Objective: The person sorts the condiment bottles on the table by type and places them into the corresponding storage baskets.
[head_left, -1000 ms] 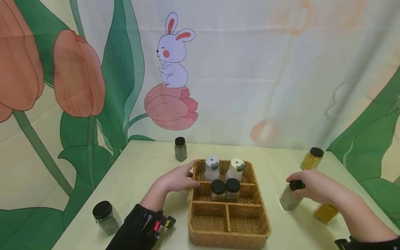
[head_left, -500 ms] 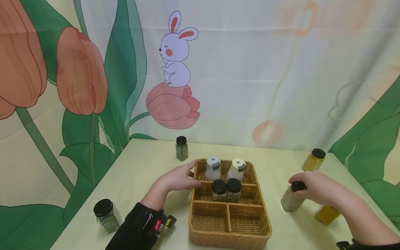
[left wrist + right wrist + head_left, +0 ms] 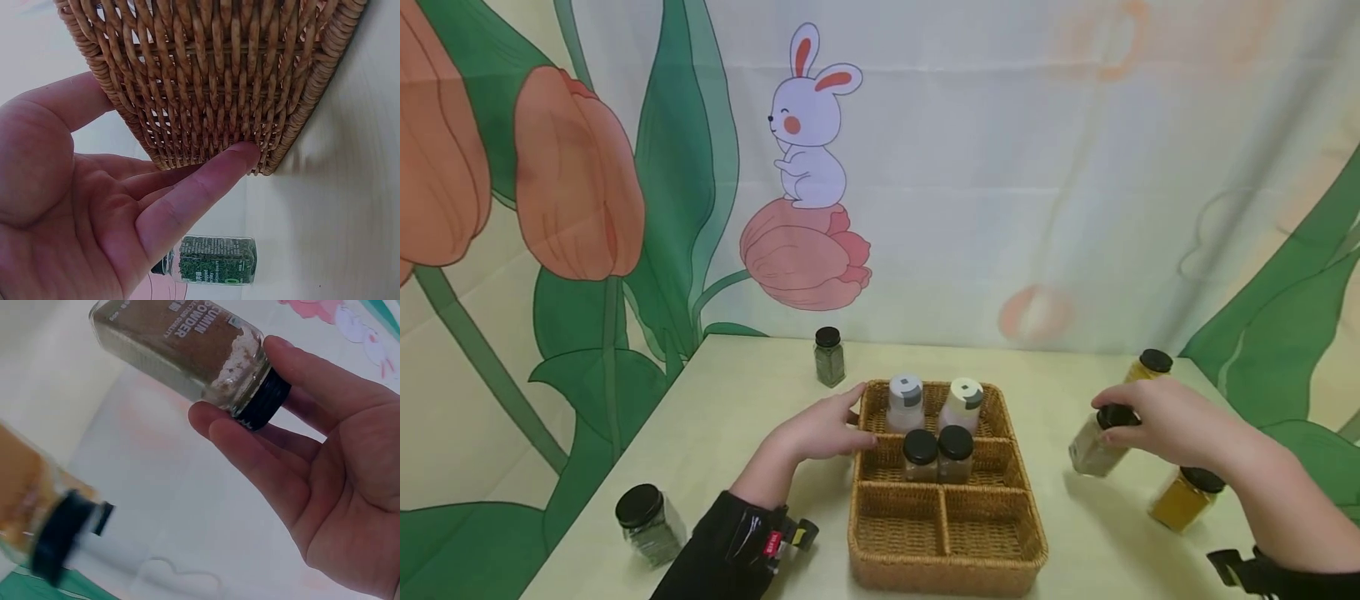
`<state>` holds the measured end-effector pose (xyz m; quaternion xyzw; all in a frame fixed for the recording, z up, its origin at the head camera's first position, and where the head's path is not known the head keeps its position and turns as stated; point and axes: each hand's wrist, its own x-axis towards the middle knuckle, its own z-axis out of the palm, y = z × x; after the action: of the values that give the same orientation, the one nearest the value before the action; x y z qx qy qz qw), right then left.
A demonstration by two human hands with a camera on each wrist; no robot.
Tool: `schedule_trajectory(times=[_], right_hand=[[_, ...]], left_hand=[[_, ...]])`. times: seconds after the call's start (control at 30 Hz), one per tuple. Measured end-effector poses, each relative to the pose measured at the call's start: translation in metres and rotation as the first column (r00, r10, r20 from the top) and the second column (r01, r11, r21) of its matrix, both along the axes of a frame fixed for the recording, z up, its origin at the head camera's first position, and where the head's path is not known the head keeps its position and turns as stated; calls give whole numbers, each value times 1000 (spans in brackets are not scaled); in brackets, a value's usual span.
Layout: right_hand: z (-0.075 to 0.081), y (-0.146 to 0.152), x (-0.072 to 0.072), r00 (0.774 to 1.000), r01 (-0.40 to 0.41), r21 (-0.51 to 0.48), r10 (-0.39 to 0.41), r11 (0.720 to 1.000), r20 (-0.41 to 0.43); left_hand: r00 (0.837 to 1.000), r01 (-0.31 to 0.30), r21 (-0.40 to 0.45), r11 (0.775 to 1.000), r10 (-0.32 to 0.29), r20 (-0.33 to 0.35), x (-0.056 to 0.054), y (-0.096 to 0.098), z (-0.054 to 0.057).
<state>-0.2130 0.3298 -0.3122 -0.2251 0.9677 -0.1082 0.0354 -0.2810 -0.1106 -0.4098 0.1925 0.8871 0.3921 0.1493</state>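
Note:
At the basket's left side my left hand (image 3: 823,429) holds on, thumb over the rim of the woven basket (image 3: 947,575) and fingers by its far left corner. In the left wrist view one fingertip touches the outer wall. My right hand (image 3: 1180,421) pinches the black lid of a spice jar (image 3: 1093,446) between thumb and fingers. Brown powder fills that jar in the right wrist view, with a partly visible cumin powder label (image 3: 187,319). Two white-capped bottles (image 3: 906,404) stand in the basket's back section, and two black-lidded jars (image 3: 920,457) in the middle one.
A jar of orange-yellow powder (image 3: 1180,504) stands below my right hand, and a yellow jar (image 3: 1137,371) is partly hidden behind it. Jars of green flakes stand at the back (image 3: 830,362) and the front left (image 3: 657,533). A printed curtain (image 3: 940,208) hangs behind the table.
My right hand has raised the cumin jar slightly, and the black lid of the orange-yellow jar below now shows. My left hand stays at the basket.

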Motion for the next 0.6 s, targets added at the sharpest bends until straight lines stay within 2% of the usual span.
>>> schedule_trajectory(times=[0.33,0.6], right_hand=[[36,-15,3,998,9,26,-7,1000,-70],[51,-35,2,991,-34,11,35,999,-125]], left_hand=[[1000,10,0,1000,-10,-8,-3,-1,0],[1000,8,-6,1000,-8,-5,-1,-2,-1]])
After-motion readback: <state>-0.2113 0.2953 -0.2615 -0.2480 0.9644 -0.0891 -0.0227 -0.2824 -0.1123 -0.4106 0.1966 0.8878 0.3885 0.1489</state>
